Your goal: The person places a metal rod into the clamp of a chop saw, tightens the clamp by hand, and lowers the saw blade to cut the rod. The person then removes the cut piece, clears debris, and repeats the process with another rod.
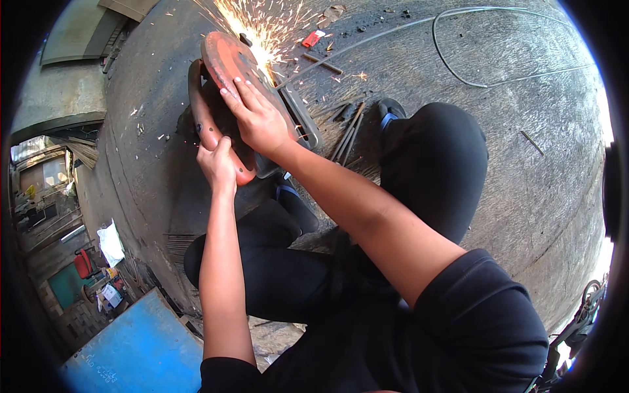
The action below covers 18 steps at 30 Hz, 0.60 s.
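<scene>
The person squats, with the right knee (pixel 436 157) bent up beside the work, a stance that apparently lets both arms reach forward and down.

The left hand (pixel 217 162) is closed around the red handle (pixel 209 131), presumably to steer the saw. The right hand (pixel 259 121) is unclenched, laid over the guard (pixel 226 59) with fingers extended; it appears to bear down rather than grip.

The saw (pixel 304 121) stands on the ground ahead of the person, its far side throwing sparks (pixel 262 46). The sparks spray away from the body, an arrangement that seems to favour the operator. Both hands are bare.

A wire (pixel 485 86) runs in to the saw from the right; its slack lies looped on the ground, likely because of its length. Loose rods (pixel 350 134) lie between saw and right foot, within reach. A red packet (pixel 313 38) lies beyond, near the sparks.

Markings: no brand or label can be made out on the saw. Any print on the packet is too small to read. Off to the left, a blue panel (pixel 144 340) bears pale handwritten marks, not transcribed here.
</scene>
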Motion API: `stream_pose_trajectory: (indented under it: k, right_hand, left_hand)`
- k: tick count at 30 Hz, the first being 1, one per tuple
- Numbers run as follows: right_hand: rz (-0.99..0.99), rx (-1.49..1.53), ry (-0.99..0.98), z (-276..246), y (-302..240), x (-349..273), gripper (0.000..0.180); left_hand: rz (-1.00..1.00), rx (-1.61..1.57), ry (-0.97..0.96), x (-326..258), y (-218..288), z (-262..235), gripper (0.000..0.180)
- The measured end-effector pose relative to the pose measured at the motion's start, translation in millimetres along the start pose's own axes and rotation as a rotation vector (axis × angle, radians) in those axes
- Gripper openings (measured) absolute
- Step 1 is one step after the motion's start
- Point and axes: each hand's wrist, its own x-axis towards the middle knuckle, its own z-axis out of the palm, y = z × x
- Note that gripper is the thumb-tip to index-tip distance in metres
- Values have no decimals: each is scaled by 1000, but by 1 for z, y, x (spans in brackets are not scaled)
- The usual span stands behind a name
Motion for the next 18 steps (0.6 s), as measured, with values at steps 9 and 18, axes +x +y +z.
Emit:
stream_pose_trajectory:
  k: [9, 18]
  right_hand:
    - [22, -36, -18, 3, 3, -3, 60]
    - [15, -28, -12, 3, 2, -3, 58]
  left_hand:
    - [23, -1, 9, 0, -2, 2, 36]
    - [37, 0, 4, 0, -4, 0, 35]
